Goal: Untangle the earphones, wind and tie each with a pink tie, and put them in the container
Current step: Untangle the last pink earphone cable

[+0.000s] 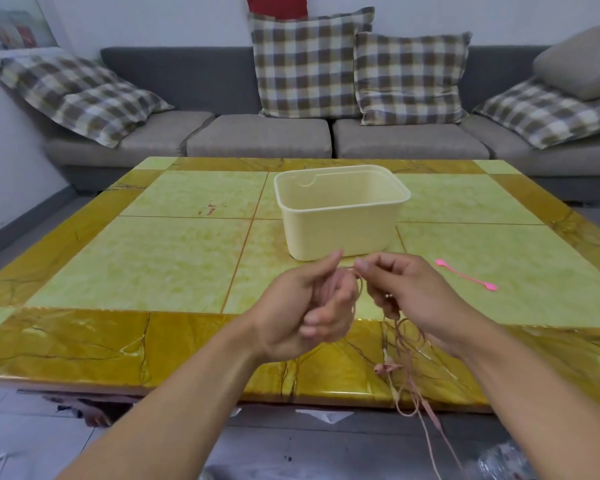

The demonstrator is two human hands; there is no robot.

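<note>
2 hands on 1 thin pinkish earphone cord (400, 341): the left hand (305, 306) curls round wound loops, the right hand (405, 292) pinches the strand, both held just in front of the container (341, 216). Loose cord dangles tangled past the table's (153, 254) near edge. 1 cream plastic container, rectangular, rounded corners, open top, sits mid-table. 1 pink tie (466, 279), slim with bulbed ends, lies right of the container, well apart. Glossy tiled tabletop spreads wide left of the container.
</note>
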